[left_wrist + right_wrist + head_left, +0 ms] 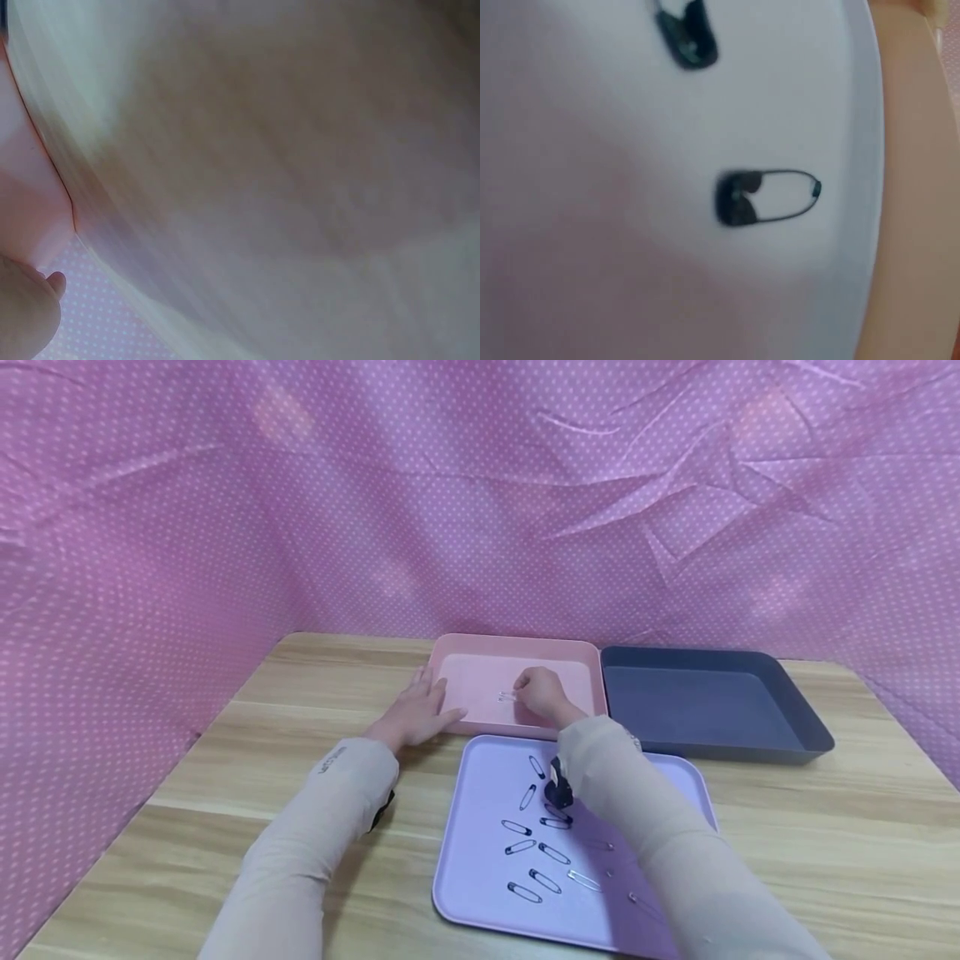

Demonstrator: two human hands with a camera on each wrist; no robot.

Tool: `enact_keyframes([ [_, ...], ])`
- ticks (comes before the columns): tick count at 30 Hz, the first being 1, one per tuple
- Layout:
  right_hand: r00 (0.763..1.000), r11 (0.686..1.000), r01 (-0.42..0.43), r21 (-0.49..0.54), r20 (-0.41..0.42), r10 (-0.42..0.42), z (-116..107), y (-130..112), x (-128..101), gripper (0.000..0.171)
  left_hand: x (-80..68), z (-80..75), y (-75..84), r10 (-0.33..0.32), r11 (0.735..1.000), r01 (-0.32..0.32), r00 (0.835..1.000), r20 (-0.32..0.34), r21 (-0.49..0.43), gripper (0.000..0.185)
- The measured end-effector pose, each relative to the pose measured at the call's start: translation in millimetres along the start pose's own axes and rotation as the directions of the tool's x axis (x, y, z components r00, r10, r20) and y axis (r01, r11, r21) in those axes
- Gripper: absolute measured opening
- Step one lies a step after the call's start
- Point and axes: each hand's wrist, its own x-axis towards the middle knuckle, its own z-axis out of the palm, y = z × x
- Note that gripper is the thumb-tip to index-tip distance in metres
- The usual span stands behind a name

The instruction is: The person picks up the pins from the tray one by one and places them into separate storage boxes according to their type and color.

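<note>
In the head view my right hand (542, 692) hovers low over the pink tray (577, 652), fingers curled, pinching a small silver safety pin (507, 697) at its fingertips. My left hand (417, 710) lies flat with straight fingers on the pink tray's left front corner and the table. In front of them a lilac tray (472, 793) holds several black safety pins (529, 796) and a few silver ones (584, 882). The right wrist view shows a black safety pin (766, 197) close up on the lilac tray (592, 150). The left wrist view is a blur of the table (285, 172).
An empty dark grey tray (712, 702) stands to the right of the pink one. All three trays sit on a light wooden table (825, 835). Pink dotted cloth (480, 493) closes in the back and both sides.
</note>
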Motion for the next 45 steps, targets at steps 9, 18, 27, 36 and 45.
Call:
enact_keyframes([
  [9, 1.0, 0.995, -0.01, 0.095, 0.014, 0.009, -11.3, -3.2, -10.2, 0.011, 0.0, -0.9, -1.4, 0.0, 1.0, 0.0, 1.0, -0.014, -0.012, 0.08],
  [18, 1.0, 0.994, 0.004, 0.106, 0.014, -0.006, -26.7, -0.3, -22.9, 0.009, -2.3, -2.5, -2.3, -0.019, 1.0, 0.019, 1.0, 0.0, -0.017, 0.08],
  [27, 0.999, 0.973, 0.039, 0.227, 0.017, -0.044, -45.0, 6.7, -42.2, 0.011, -2.2, -1.5, -1.4, -0.018, 1.0, 0.018, 1.0, 0.001, -0.023, 0.079],
  [36, 0.999, 0.989, -0.013, 0.146, 0.031, 0.009, -65.8, 12.2, -63.7, 0.018, 0.0, 0.1, 2.1, -0.001, 1.0, 0.001, 1.0, 0.003, -0.008, 0.079],
  [45, 0.998, 0.986, -0.032, 0.163, 0.061, 0.023, -73.7, 10.9, -85.2, 0.017, 0.0, 0.8, 2.1, -0.006, 1.0, 0.005, 1.0, -0.009, -0.012, 0.08],
])
